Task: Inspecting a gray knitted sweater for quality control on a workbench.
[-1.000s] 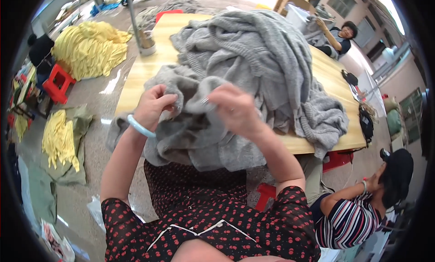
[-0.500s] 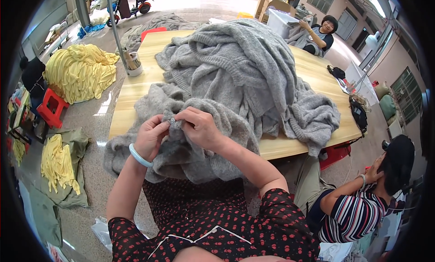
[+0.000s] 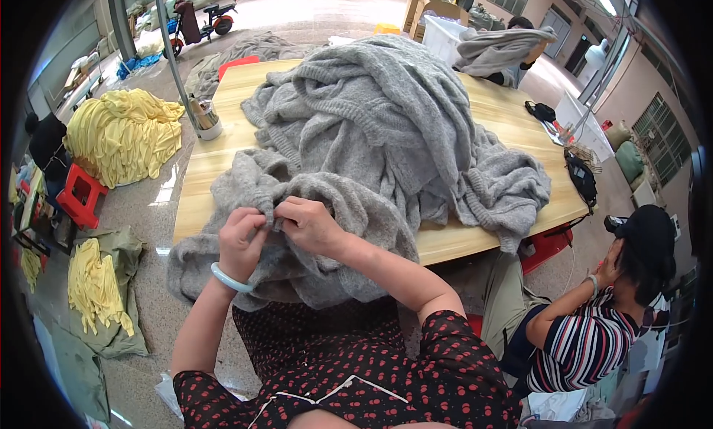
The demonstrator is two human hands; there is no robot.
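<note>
A grey knitted garment hangs over the near edge of the table and drapes toward my lap. My left hand pinches an edge of it, thumb against fingers, with a pale bangle at the wrist. Close beside it, my right hand has its fingers curled on the same knit edge. The fingertips nearly meet, and what lies between them is too small to make out. Beyond my hands rises a big pile of grey knitwear, with ribbed bands showing in its folds.
The wooden table carries a cup of tools at its left and black bags at its right. One person sits close on my right; another, across the table, stands behind lifted grey cloth. Yellow garments lie heaped at left.
My left hand has turned and its fingers have drawn together on the knit edge. Across the table, the other person has raised a grey garment. The whole view has shifted slightly.
</note>
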